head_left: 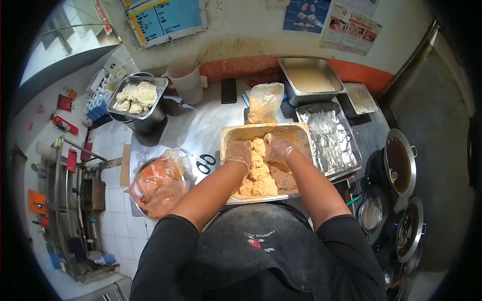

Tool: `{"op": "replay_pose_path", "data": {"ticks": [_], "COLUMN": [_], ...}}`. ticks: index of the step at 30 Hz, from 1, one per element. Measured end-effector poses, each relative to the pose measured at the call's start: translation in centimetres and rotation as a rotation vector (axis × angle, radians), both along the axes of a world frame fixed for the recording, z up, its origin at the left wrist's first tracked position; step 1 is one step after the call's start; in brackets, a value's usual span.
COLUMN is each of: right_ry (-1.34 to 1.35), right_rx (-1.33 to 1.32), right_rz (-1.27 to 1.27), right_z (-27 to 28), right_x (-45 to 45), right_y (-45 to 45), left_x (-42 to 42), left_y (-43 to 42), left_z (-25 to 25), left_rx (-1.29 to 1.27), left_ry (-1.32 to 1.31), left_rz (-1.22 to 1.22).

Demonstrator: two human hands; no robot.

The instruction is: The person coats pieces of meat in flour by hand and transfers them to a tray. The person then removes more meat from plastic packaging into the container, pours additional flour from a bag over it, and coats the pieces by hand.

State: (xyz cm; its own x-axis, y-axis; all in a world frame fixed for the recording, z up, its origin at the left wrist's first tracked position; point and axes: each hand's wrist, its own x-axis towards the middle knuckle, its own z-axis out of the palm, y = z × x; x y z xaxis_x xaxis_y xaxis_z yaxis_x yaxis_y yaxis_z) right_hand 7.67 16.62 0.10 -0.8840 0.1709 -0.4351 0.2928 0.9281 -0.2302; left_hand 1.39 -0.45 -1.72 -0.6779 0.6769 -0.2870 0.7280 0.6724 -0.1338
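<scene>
A deep metal pan in front of me holds pale orange breading flour with a row of coated, lumpy pieces, which look like breaded chicken, down its middle. Clear plastic gloves cover both my hands. My left hand is in the pan at the left of the coated pieces, its fingers pointing down. On the other side, my right hand reaches in near the far end of the row. Both hands touch the coating, and their fingertips are hidden, so I cannot make out a grip.
Left of the pan lie black-handled scissors and a bowl with bagged raw meat. A tray of coated pieces and a plastic jug stand behind. A foil-lined tray sits right, with pans of dark oil beyond.
</scene>
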Motion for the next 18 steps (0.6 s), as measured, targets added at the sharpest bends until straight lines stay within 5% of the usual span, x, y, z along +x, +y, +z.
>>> {"op": "replay_pose_path", "data": {"ticks": [5, 9, 13, 14, 18], "right_ry": [-0.05, 0.126, 0.365, 0.211, 0.681], "right_rx": [0.002, -0.101, -0.067, 0.088, 0.029], "right_rz": [0.316, 0.361, 0.432, 0.552, 0.572], "right_z": [-3.6, 0.5, -3.7, 0.8, 3.9], "right_x": [-2.4, -0.3, -1.5, -0.5, 2.6], "right_y": [2.9, 2.5, 2.6, 2.5, 3.7], "left_x": [-0.1, -0.8, 0.7, 0.9, 4.2], "left_y": [-0.2, 0.2, -0.5, -1.1, -1.2], "left_z": [-0.6, -0.8, 5.0, 5.8, 10.2], "left_rx": [0.186, 0.256, 0.229, 0.272, 0.338], "left_ry": [-0.071, -0.09, -0.048, -0.001, 0.075], "left_rz": [0.058, 0.09, 0.093, 0.075, 0.173]}}
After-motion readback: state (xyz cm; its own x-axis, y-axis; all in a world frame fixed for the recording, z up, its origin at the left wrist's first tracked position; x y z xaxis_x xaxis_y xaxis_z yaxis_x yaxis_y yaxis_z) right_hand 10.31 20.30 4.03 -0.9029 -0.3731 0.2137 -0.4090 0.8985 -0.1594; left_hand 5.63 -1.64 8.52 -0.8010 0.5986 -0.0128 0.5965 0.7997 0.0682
